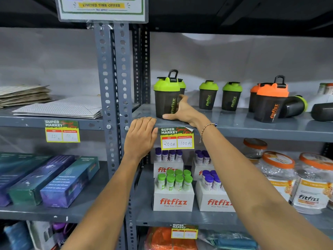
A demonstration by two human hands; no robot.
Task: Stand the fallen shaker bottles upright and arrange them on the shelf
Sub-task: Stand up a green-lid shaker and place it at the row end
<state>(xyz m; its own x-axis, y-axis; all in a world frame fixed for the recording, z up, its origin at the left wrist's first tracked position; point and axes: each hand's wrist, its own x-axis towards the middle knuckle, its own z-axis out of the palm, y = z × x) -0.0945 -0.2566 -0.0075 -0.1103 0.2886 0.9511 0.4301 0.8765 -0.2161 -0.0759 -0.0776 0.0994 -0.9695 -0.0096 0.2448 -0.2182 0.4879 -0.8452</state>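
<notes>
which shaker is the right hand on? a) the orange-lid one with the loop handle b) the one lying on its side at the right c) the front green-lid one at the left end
c: the right hand has its thumb at the base of the front green-lid shaker and its fingers behind it, while the orange-lid shaker and the shaker lying on its side are further right, untouched.

I see my right grip (185, 110) curled round the upright dark plastic shaker bottle with lime-green lid (166, 98) | my left grip (140, 136) rests on the grey metal shelf (234, 121) edge | a dark green-lidded shaker bottle (295, 105) lies on its side, right
</notes>
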